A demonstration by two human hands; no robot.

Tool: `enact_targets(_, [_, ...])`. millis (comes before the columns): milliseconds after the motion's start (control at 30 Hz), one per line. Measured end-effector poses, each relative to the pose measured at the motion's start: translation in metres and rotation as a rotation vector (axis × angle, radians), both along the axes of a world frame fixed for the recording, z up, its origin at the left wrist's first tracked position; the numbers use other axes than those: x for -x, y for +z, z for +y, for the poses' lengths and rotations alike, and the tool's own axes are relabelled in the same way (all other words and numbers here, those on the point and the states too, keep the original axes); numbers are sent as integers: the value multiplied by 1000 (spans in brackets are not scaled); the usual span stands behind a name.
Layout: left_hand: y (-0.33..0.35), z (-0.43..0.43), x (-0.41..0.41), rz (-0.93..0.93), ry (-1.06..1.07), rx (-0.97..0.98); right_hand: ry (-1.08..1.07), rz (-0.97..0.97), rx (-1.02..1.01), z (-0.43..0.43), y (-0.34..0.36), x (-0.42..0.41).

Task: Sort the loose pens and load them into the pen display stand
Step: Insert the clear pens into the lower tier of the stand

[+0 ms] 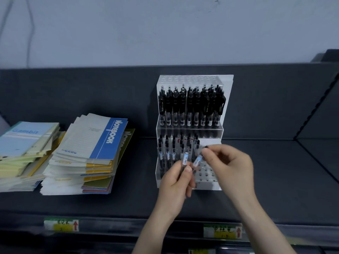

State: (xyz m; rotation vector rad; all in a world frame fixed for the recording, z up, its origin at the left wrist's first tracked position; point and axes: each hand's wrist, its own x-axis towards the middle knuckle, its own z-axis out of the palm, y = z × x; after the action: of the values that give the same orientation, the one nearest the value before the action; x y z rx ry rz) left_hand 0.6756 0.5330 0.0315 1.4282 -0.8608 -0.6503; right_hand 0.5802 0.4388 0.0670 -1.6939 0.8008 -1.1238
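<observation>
The pen display stand point(228, 99) on the shelf point(110, 204) is mostly loaded, with the upper tier point(216, 133) full and the lower tier point(207, 186) filled at its left, while the left hand point(176, 182) grips what looks like one pen point(185, 159) and the right hand point(231, 164) pinches a second pen point(197, 160) in its fingers point(207, 153) above the empty holes point(207, 174).
</observation>
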Motion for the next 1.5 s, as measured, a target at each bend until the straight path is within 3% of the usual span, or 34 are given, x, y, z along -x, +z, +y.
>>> enact_targets(200, [-5,6,-10,66,177,18,-169,-231,52,-20,27,10])
enact_targets(467, [-5,12,-14,100,204,41,-222,74,448,-18,12,-5])
enact_targets(733, [-6,15,-13,90,199,55,-203,270,598,-19,-13,-17])
enact_targets(1033, [-3,15,-10,118,154,65,-170,246,485,-20,-25,-21])
enact_targets(1167, [-4,13,-10,126,106,86,-165,164,288,-16,-25,-8])
enact_targets(1300, [-7,7,-6,66,-12,79,-115,92,132,-3,-23,7])
enact_targets(1500, [-16,-11,10,-38,-199,29,5,74,72,7,-18,17])
